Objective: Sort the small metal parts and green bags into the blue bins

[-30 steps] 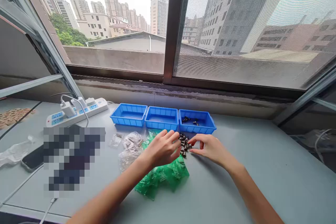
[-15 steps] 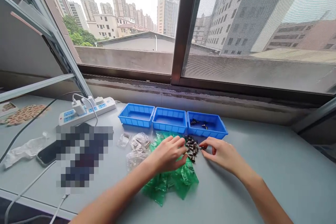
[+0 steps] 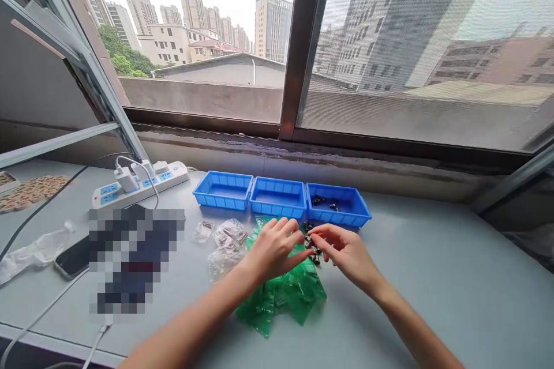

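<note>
My left hand (image 3: 277, 249) hovers over the green plastic bags (image 3: 294, 294). Its fingers are bent and its thumb stands apart from them, with nothing visible between. Facing it, my right hand (image 3: 350, 256) is over a small pile of dark-headed screws (image 3: 317, 259), partly covering them. The tips of its thumb and index finger come together close to my left fingers; whatever is between them is too small to make out. Behind the hands, the right blue bin (image 3: 340, 219) holds several dark screws (image 3: 333, 206).
A middle blue bin (image 3: 277, 209) and a left blue bin (image 3: 223, 202) continue the row. Clear bags of small metal parts (image 3: 229, 236) lie left of the green bags. Further left are a power strip (image 3: 173, 176), a phone (image 3: 69, 259), cables and crumpled white plastic (image 3: 38, 251).
My right hand has moved left from beside the screw pile to over it, close to my left hand. A dark screw seen at its fingertips before is now hidden. The left fingers have lifted and spread slightly.
</note>
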A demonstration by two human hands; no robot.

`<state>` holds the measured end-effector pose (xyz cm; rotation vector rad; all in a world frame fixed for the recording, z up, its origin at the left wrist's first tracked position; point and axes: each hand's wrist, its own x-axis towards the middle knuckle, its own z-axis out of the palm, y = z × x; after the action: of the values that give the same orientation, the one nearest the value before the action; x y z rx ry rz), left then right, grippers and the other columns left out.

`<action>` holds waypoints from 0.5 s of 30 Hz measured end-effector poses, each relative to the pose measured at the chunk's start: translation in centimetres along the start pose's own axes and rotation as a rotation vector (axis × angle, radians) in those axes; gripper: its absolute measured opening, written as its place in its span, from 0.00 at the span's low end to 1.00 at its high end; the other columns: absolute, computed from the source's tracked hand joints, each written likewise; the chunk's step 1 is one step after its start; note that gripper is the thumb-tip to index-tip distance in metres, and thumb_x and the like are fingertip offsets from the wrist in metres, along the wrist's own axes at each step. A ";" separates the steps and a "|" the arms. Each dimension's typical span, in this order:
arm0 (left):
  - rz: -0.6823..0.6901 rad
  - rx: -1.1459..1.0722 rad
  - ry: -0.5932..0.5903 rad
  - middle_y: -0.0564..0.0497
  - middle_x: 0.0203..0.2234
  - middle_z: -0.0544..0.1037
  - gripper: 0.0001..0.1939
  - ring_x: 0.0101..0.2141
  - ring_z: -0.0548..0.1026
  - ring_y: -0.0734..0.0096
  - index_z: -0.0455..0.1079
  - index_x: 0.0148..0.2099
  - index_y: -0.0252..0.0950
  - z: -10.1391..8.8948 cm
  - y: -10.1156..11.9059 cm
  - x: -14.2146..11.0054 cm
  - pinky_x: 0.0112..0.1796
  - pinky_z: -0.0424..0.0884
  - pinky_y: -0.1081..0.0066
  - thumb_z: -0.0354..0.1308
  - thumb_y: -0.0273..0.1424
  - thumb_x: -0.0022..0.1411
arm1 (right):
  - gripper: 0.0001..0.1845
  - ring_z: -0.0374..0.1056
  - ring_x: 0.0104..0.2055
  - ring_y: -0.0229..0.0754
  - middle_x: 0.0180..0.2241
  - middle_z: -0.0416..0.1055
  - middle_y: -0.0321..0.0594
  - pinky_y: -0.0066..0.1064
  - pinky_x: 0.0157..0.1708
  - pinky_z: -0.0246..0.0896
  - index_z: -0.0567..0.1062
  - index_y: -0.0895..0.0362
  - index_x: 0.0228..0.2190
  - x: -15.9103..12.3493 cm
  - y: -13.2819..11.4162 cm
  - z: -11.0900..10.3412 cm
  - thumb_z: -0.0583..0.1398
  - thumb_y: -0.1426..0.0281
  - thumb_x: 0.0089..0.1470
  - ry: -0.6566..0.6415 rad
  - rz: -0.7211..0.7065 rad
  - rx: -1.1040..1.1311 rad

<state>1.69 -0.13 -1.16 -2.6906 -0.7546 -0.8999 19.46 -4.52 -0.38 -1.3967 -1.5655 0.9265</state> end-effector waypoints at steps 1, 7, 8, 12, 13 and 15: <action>-0.017 -0.012 0.006 0.52 0.28 0.72 0.13 0.28 0.68 0.70 0.67 0.32 0.36 0.1 -0.1 0.0 0.29 0.61 0.70 0.52 0.40 0.63 | 0.18 0.66 0.21 0.36 0.26 0.75 0.39 0.27 0.19 0.59 0.76 0.55 0.31 -0.1 -0.1 0.4 0.57 0.54 0.51 -0.009 0.016 0.046; -0.065 -0.054 0.059 0.52 0.29 0.72 0.11 0.29 0.69 0.70 0.67 0.34 0.37 0.1 -0.5 0.2 0.30 0.63 0.71 0.53 0.39 0.63 | 0.20 0.65 0.21 0.36 0.29 0.74 0.41 0.24 0.13 0.53 0.78 0.56 0.29 -0.1 -0.3 0.8 0.62 0.52 0.44 0.149 0.049 0.120; -0.071 -0.057 0.070 0.52 0.29 0.72 0.11 0.29 0.69 0.70 0.68 0.34 0.36 -0.1 -0.3 0.2 0.30 0.63 0.71 0.53 0.39 0.63 | 0.21 0.64 0.20 0.36 0.25 0.73 0.40 0.24 0.13 0.52 0.78 0.57 0.28 -0.1 -0.4 0.7 0.62 0.51 0.43 0.193 0.065 0.141; -0.115 -0.050 0.097 0.52 0.29 0.72 0.11 0.29 0.69 0.71 0.68 0.35 0.37 -0.3 0.3 0.3 0.29 0.63 0.70 0.54 0.39 0.62 | 0.26 0.56 0.15 0.33 0.13 0.64 0.33 0.25 0.12 0.52 0.78 0.58 0.30 0.0 -0.7 0.5 0.62 0.48 0.40 0.309 0.143 0.265; -0.121 -0.045 0.097 0.52 0.29 0.72 0.10 0.28 0.69 0.71 0.69 0.35 0.37 -0.3 0.5 0.3 0.29 0.63 0.70 0.54 0.38 0.62 | 0.27 0.55 0.15 0.32 0.13 0.63 0.33 0.24 0.12 0.52 0.78 0.59 0.30 0.0 -0.8 0.5 0.62 0.47 0.40 0.325 0.150 0.294; -0.126 -0.039 0.096 0.52 0.29 0.72 0.10 0.28 0.69 0.71 0.69 0.34 0.37 -0.1 0.7 0.2 0.28 0.63 0.71 0.54 0.38 0.62 | 0.27 0.55 0.15 0.31 0.15 0.65 0.34 0.24 0.12 0.51 0.78 0.58 0.28 0.0 -1.0 0.7 0.63 0.47 0.38 0.342 0.154 0.341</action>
<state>2.12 -0.65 -0.98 -2.6349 -0.9028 -1.0754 18.44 -4.65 0.29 -1.3567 -1.0057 0.9369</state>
